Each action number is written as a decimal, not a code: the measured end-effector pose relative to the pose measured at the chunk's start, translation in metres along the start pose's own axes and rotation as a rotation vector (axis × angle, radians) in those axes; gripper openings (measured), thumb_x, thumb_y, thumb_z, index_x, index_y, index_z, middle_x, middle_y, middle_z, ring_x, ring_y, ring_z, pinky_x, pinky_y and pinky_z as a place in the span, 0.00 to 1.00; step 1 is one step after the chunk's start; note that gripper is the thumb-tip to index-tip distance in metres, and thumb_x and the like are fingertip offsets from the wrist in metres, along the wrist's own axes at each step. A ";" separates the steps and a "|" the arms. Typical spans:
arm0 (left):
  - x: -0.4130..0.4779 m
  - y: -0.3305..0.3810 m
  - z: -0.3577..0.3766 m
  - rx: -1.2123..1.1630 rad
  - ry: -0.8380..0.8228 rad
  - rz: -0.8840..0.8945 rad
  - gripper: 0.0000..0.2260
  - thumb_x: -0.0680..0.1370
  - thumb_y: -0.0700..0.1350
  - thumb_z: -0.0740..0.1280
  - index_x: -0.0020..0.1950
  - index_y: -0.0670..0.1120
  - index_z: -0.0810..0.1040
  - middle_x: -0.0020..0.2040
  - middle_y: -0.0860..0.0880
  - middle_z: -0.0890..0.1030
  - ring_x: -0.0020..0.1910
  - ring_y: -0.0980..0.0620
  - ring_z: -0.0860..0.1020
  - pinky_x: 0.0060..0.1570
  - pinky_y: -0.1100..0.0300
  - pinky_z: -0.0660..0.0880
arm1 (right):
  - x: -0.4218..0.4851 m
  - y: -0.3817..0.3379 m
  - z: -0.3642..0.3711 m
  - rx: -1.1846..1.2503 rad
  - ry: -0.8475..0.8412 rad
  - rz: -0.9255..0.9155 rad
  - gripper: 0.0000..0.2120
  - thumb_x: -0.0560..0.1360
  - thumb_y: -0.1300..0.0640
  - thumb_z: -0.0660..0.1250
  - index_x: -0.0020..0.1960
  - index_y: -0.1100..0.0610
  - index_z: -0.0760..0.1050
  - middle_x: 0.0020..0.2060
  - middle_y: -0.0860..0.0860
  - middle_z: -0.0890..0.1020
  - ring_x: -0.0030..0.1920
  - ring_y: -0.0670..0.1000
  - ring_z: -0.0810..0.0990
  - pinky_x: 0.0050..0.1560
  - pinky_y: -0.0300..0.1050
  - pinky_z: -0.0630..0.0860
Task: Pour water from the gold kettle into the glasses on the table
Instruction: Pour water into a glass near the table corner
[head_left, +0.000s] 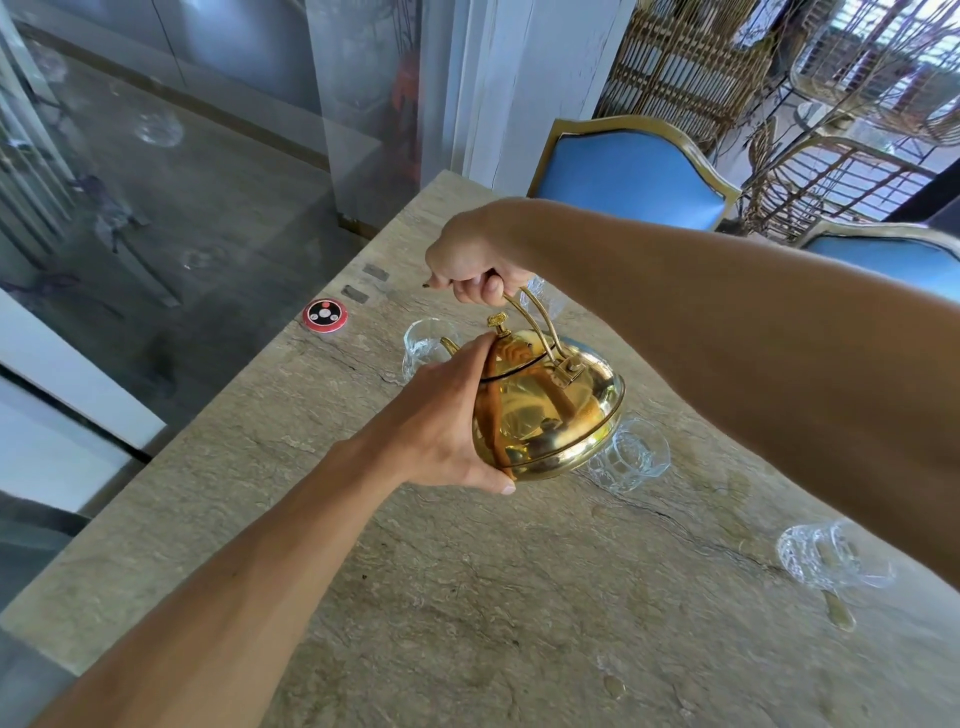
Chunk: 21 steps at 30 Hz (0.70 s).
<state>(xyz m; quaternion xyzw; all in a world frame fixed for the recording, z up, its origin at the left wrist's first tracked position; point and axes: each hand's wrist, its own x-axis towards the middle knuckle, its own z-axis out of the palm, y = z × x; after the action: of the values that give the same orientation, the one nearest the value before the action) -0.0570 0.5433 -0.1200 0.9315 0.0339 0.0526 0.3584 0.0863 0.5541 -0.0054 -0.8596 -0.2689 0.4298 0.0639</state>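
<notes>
Clearly we have the gold kettle off the table and tipped forward, and most of the risk sits in how we hold it. Our left hand cups its near side, thumb curled under the base and fingers up by the lid — a bare palm on polished metal, which could slip or, if the water is hot, make us flinch. Just past that hand, the lid looks free to slide off as the tilt grows. Above, our right hand is closed around the handle. Beyond the left fingertips the spout reaches a glass; whether water is running, we cannot tell. Tilt too fast and we overshoot the rim. Just beside the kettle's base stands a second glass — lowering carelessly could knock it.
</notes>
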 end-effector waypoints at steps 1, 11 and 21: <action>0.001 0.001 0.000 0.020 -0.001 0.002 0.62 0.53 0.63 0.85 0.79 0.49 0.58 0.69 0.52 0.75 0.63 0.50 0.77 0.66 0.50 0.77 | -0.003 0.003 -0.001 0.021 0.006 -0.012 0.15 0.83 0.60 0.51 0.60 0.54 0.76 0.25 0.48 0.63 0.17 0.44 0.58 0.15 0.33 0.55; 0.025 0.034 -0.002 0.223 0.011 0.041 0.69 0.55 0.65 0.85 0.83 0.43 0.49 0.77 0.45 0.67 0.72 0.44 0.72 0.75 0.43 0.67 | -0.033 0.043 -0.043 0.303 0.011 -0.054 0.16 0.81 0.58 0.53 0.36 0.55 0.68 0.20 0.47 0.64 0.15 0.44 0.60 0.16 0.30 0.55; 0.080 0.080 -0.006 0.257 0.011 0.108 0.69 0.57 0.63 0.85 0.84 0.43 0.46 0.81 0.43 0.62 0.76 0.42 0.67 0.77 0.46 0.64 | -0.064 0.074 -0.096 0.253 0.214 -0.028 0.15 0.79 0.60 0.56 0.35 0.52 0.63 0.21 0.47 0.60 0.17 0.45 0.56 0.19 0.31 0.51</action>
<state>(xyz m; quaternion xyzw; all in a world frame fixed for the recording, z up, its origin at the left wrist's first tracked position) 0.0240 0.4964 -0.0562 0.9698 -0.0081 0.0720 0.2328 0.1593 0.4703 0.0743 -0.8816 -0.2163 0.3655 0.2058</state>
